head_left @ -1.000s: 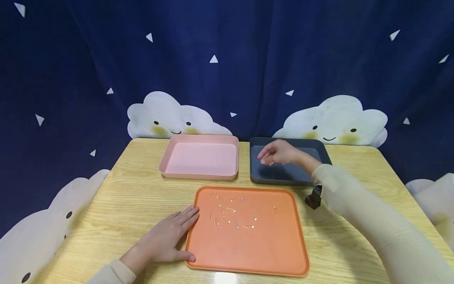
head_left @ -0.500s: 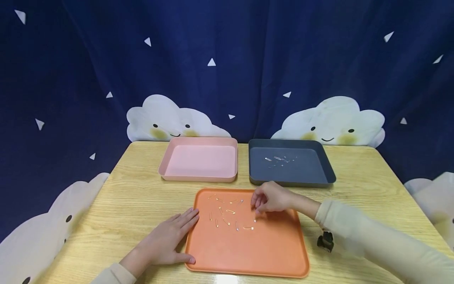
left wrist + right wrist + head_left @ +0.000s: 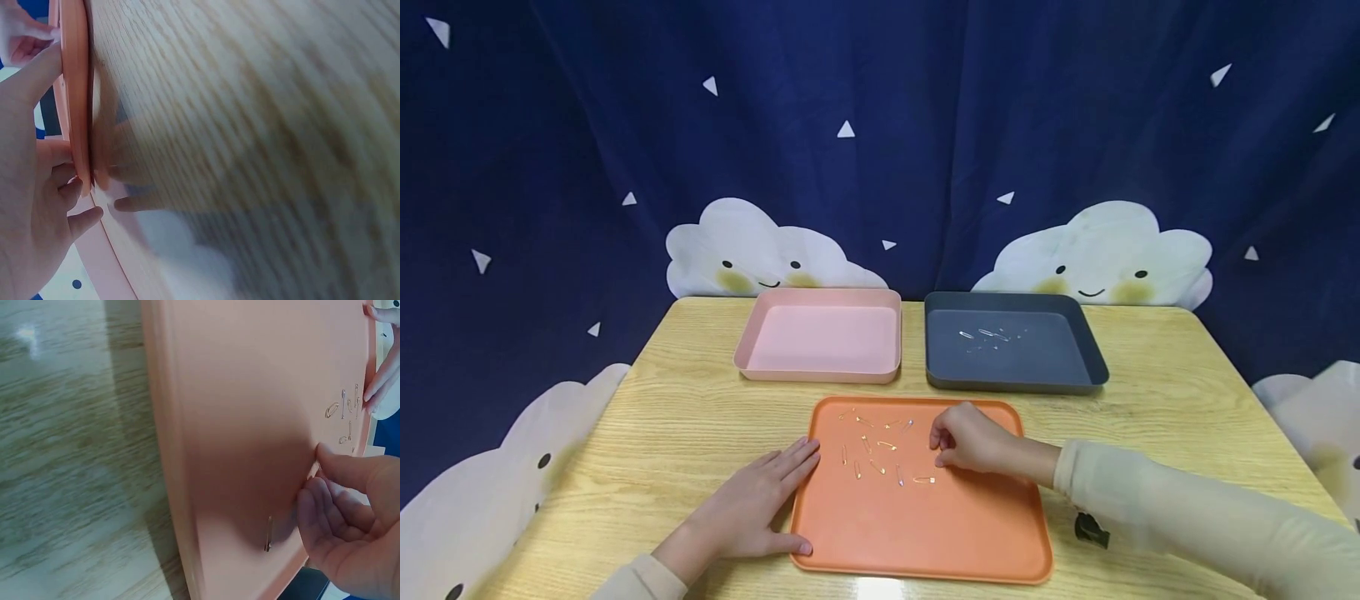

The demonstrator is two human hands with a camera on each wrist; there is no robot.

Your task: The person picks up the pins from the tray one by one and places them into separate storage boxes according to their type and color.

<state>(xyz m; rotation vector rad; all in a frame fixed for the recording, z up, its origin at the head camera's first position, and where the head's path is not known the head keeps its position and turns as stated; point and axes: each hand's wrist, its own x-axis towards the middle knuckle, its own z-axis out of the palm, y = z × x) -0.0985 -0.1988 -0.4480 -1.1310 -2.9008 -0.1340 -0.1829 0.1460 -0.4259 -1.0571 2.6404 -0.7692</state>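
An orange tray (image 3: 917, 533) lies on the table with several gold and silver safety pins (image 3: 887, 446) scattered over its upper half. My left hand (image 3: 752, 508) rests on the tray's left rim, fingers straight and thumb spread. Over the tray's upper right, my right hand (image 3: 973, 437) is lowered, thumb and fingertips brought together. The right wrist view shows a thin pale sliver of a safety pin (image 3: 314, 468) between thumb and forefinger, mostly hidden. A gold safety pin (image 3: 269, 534) lies on the tray beside that hand; the hand hides it in the head view.
Behind the orange tray stand a pink tray (image 3: 820, 375) at left and a dark grey tray (image 3: 1015, 386) at right. Several silver safety pins (image 3: 992, 335) lie in the grey one. A dark blue curtain (image 3: 880, 167) with clouds hangs behind the table.
My right hand came from above the grey tray down to the orange tray, then slightly lower onto the silver safety pin, which its fingers now cover. My left hand stayed put.
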